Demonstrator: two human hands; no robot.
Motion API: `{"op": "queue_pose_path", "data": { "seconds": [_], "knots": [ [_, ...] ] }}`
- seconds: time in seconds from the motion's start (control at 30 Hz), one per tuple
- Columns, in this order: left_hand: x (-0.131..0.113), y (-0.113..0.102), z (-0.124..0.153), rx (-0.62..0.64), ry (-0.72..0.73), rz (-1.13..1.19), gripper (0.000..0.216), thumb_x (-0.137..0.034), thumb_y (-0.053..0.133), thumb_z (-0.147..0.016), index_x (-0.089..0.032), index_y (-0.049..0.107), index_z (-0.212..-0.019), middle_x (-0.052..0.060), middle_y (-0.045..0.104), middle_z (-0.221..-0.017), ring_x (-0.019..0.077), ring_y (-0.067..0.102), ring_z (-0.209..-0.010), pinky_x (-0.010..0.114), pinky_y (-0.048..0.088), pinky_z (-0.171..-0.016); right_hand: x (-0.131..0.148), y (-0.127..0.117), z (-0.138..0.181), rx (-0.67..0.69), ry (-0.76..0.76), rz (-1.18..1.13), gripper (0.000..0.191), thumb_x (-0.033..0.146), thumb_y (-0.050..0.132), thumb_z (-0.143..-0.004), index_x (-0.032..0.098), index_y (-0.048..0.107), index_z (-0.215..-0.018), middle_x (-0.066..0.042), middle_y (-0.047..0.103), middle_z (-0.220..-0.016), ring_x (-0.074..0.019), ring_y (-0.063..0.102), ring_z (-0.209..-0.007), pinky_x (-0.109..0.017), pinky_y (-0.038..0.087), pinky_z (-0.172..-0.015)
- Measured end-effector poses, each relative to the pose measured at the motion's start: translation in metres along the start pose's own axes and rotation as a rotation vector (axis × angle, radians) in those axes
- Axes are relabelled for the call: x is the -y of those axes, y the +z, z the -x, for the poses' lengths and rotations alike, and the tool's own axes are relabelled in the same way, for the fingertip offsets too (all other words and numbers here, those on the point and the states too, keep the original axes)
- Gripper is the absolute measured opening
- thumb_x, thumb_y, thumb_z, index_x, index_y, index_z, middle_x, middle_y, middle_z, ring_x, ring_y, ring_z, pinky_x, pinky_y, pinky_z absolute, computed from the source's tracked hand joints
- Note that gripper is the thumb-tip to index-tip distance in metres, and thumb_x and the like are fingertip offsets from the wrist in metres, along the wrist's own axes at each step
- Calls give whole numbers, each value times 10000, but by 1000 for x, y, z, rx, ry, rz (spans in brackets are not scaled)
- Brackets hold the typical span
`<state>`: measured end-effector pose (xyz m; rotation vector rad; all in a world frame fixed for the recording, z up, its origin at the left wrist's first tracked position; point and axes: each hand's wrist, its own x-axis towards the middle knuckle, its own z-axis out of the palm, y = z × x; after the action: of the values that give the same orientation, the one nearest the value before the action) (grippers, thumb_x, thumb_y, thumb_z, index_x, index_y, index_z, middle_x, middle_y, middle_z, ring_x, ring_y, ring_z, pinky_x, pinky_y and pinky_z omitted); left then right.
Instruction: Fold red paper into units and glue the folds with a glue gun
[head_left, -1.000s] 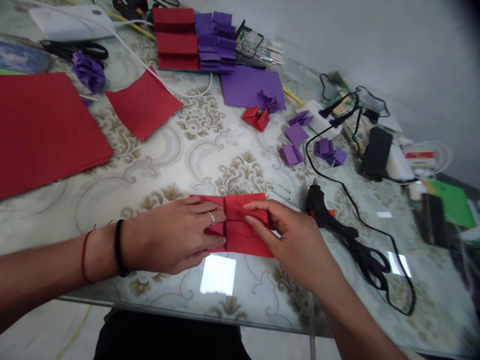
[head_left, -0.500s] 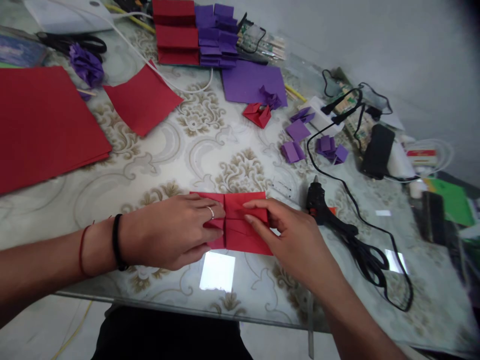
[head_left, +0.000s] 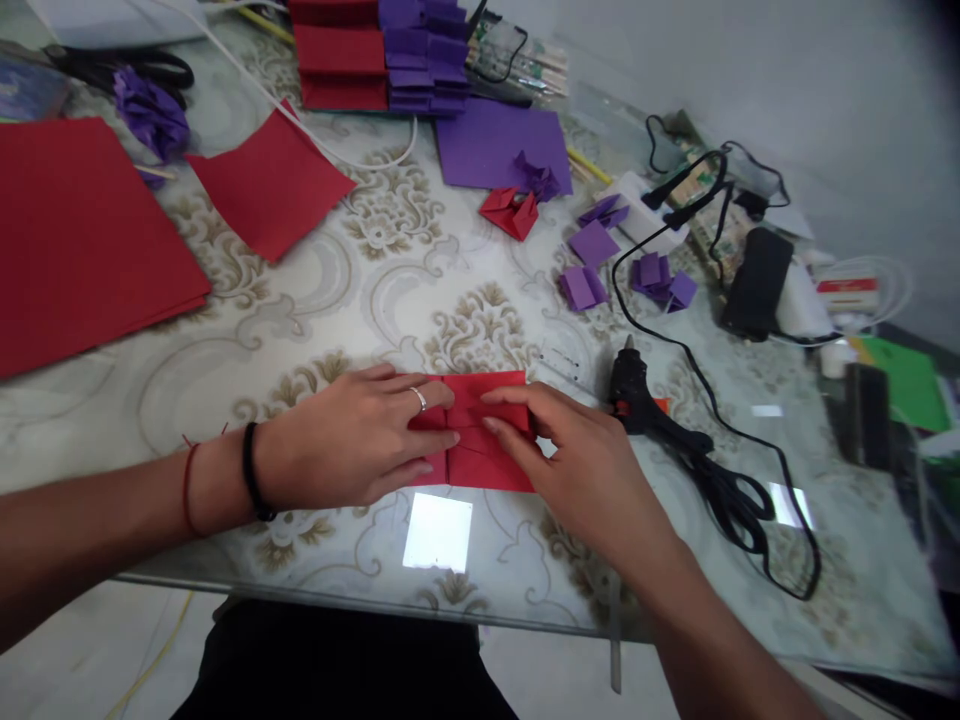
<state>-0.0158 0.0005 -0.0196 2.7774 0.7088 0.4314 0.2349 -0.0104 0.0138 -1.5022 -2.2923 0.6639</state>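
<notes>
A folded red paper [head_left: 480, 462] lies flat on the glass table [head_left: 450, 300] near its front edge. My left hand [head_left: 360, 445], with a ring on one finger, lies over the paper's left half, fingers stretched flat and pressing it down. My right hand [head_left: 581, 465] rests on the paper's right half, fingers curled onto a fold near the middle crease. Both hands touch the paper and each other's fingertips nearly meet at the centre.
A black glue gun [head_left: 637, 400] with its cord lies just right of my right hand. Red sheets [head_left: 75, 240], a red square [head_left: 266, 190], purple paper [head_left: 499, 145], small folded pieces [head_left: 585, 285], scissors [head_left: 112, 68] and stacked folded papers [head_left: 382, 55] lie farther back.
The view has shifted slightly. My hands have drawn a little closer together over the red paper, which stays flat on the table.
</notes>
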Motion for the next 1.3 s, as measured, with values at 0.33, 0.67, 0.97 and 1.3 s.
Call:
{"op": "queue_pose_path", "data": {
  "seconds": [0.33,0.67,0.97,1.3],
  "knots": [
    [0,-2,0,24,2,8,314,-322,546,-1059,-212,742,-1279,149,714,-1285,316,658,-1206,503,536,-1011,-3,3,2,-19,-6,-1,147,166,657,-982,234,696,-1107,-32,804,-1064,-209,758,-914,-346,599,-841],
    [-5,2,-2,-19,-65,35,301,-356,563,-1045,-202,766,-1205,186,626,-1393,343,645,-1213,533,542,-1023,-3,6,2,-29,-37,12,139,171,621,-993,237,681,-1100,-56,795,-1068,-226,760,-936,-367,614,-845],
    [-9,3,-6,-39,-113,19,257,-381,640,-1010,-197,765,-1138,216,558,-1516,395,561,-1357,598,492,-1081,-6,4,4,23,-59,47,198,196,607,-1012,248,695,-1182,-79,744,-1138,-245,744,-994,-392,607,-883],
    [-13,-3,-9,-8,-158,-15,221,-332,665,-996,-221,764,-1159,180,560,-1528,388,565,-1367,586,490,-1110,-26,-21,13,33,-104,19,276,201,710,-975,198,727,-1250,-83,691,-1142,-228,710,-1036,-394,592,-975]
  ]
}}
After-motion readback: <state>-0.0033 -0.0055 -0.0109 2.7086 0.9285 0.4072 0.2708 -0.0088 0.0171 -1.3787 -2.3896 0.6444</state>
